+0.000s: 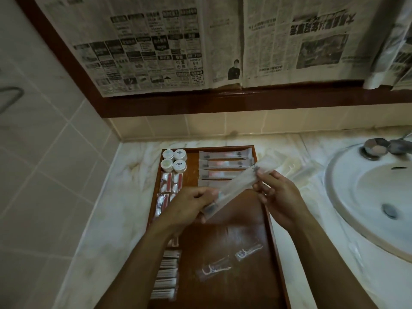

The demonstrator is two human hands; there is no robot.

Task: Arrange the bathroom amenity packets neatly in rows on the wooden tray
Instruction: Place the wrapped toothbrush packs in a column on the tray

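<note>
The long translucent packet (pixel 236 186) runs on a slant across the middle of the frame, its lower end toward the left and its upper end toward the right, held up over the wooden tray (pixel 270 221) rather than lying on it; my left hand (pixel 189 206) grips its lower end between thumb and curled fingers, and my right hand (pixel 276 192) pinches its upper end, near a small dark mark, with the fingertips; so the packet spans the gap between my two hands, both of them closed on it.

Just behind the packet, in the upper right part of the tray, a row of long packets (pixel 225 167) lies stacked one below another, each turned crosswise; to their left, at the tray's upper left corner, four small round white jars (pixel 174 160) sit in a two-by-two block; below the jars small clear packets with red and white contents (pixel 170 182) run down the tray's left side, partly hidden by my left wrist; further down the left edge, toward the bottom of the frame, a column of narrow white packets (pixel 166 275) lies in a stack.

On the bare wood in the lower middle two clear packets with white shapes inside (pixel 229 260) lie loose and askew.

The tray rests on a pale marble counter (pixel 124 197); a white basin (pixel 367 192) fills the right edge.
</note>
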